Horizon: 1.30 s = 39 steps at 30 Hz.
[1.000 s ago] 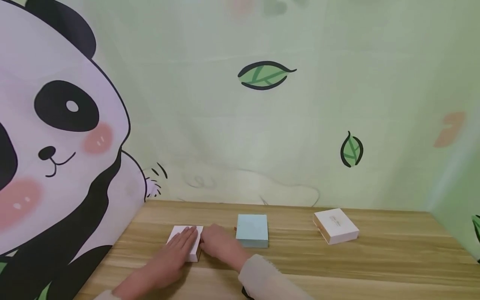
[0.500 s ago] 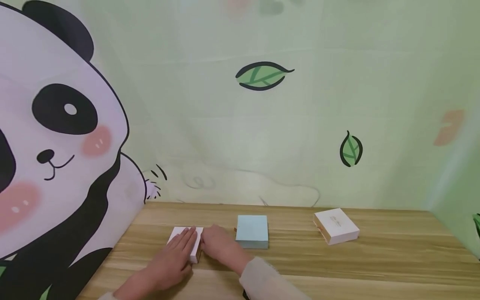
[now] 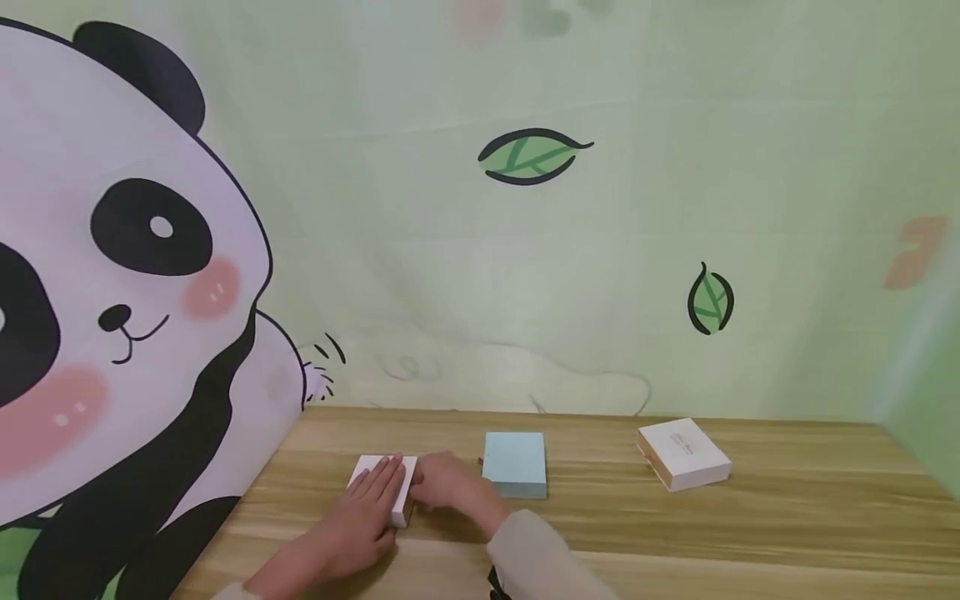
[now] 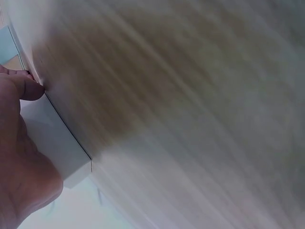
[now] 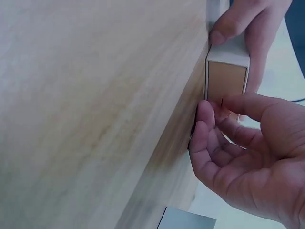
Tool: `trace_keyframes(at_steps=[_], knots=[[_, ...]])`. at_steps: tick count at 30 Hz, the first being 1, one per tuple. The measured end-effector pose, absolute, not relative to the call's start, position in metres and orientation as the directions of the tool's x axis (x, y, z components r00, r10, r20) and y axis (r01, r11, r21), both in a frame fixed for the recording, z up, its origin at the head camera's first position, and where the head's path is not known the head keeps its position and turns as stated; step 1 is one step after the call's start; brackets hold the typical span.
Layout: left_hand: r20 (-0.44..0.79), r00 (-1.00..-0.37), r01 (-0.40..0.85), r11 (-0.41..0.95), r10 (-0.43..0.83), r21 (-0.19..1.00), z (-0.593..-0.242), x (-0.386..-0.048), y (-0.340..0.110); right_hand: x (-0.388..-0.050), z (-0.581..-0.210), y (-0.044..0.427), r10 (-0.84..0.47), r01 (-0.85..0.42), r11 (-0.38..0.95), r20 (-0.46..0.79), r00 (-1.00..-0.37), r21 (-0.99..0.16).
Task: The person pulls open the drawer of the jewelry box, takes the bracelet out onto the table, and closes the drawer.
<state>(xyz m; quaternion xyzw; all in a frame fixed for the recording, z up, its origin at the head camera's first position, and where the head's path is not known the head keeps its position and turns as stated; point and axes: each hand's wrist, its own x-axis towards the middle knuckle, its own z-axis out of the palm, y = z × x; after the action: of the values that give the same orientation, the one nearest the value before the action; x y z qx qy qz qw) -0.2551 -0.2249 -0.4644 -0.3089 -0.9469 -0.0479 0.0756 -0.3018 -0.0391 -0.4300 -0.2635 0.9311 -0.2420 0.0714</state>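
A white box [image 3: 403,503] lies at the left of the table, its tan end face [image 5: 226,80] turned toward my right hand. Across its top rest the extended fingers of my left hand [image 3: 356,521], with the thumb against its near side; the left wrist view shows that hand [image 4: 21,157] along the white box [image 4: 55,138]. Beside the right end my right hand [image 3: 453,485] has its fingers curled. In the right wrist view, thumb and fingertips of that hand [image 5: 252,157] pinch a small reddish tab at the tan face, mostly covered by them.
A light blue box [image 3: 514,458] stands just right of my right hand. Farther right, a white box [image 3: 684,454] sits at an angle. The wooden table [image 3: 795,517] meets a green panda-print backdrop [image 3: 420,250] behind.
The head view has shifted slightly, moving the whole scene a little to the right in it. Both hands keep their places at the white box.
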Motion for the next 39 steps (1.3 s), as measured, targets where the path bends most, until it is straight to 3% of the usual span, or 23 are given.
trace_keyframes(at_steps=[7, 14, 27, 33, 39], knots=[[0.17, -0.797, 0.594, 0.803, 0.58, 0.043, -0.464, -0.257, -0.226, -0.303, -0.43, -0.039, -0.547, -0.493, 0.767, -0.016, -0.837, -0.412], [0.275, -0.764, 0.606, 0.795, 0.584, -0.008, -0.465, -0.257, -0.224, -0.306, -0.432, -0.036, -0.545, -0.501, 0.77, 0.001, -0.839, -0.395], [0.253, -0.734, 0.651, 0.759, 0.63, 0.002, -0.461, -0.26, -0.228, -0.313, -0.436, -0.023, -0.491, -0.385, 0.747, -0.059, -0.869, -0.542], [0.246, -0.719, 0.675, 0.737, 0.649, 0.029, -0.455, -0.264, -0.232, -0.312, -0.431, -0.019, -0.484, -0.378, 0.767, -0.078, -0.872, -0.519], [0.284, -0.68, 0.702, 0.712, 0.676, -0.017, -0.457, -0.263, -0.239, -0.309, -0.433, -0.018, -0.479, -0.392, 0.776, -0.057, -0.876, -0.494]])
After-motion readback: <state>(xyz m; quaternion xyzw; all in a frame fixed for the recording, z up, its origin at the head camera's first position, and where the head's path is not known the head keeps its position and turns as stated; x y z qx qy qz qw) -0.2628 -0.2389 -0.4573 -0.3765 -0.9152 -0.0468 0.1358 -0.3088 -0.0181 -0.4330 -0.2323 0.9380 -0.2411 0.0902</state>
